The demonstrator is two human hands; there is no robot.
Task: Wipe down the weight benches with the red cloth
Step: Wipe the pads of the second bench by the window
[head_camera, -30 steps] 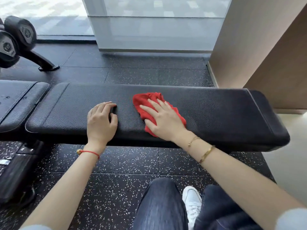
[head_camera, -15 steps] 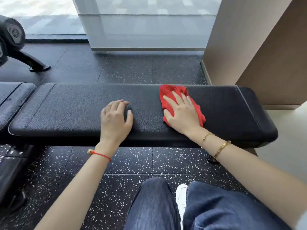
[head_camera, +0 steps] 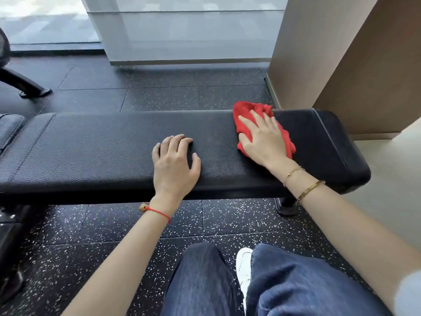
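Head camera, looking down over my own arms. A long black padded bench (head_camera: pixel 109 151) runs across the picture; its left end is cut off by the frame, and only one foot of its support shows below the right part.

My right hand (head_camera: pixel 265 142) lies flat, fingers spread, pressing the red cloth (head_camera: pixel 245 110) onto the bench top near its right end. This grip is open, palm down, pinning the cloth rather than clutching it. The hand covers most of the bunched cloth, so only its far and side edges show, and the far edge is slightly blurred. Two thin gold bracelets sit on that wrist.

My left hand (head_camera: pixel 174 165) rests on the bench near its middle, well apart from the cloth, fingers loosely curled with the tips on the padding, holding nothing. A red string bracelet circles that wrist.

At far left, a second pad (head_camera: pixel 9 128) is mostly out of frame. Below, my jeans and one white shoe (head_camera: pixel 243 267) show over the speckled black floor (head_camera: pixel 68 236).
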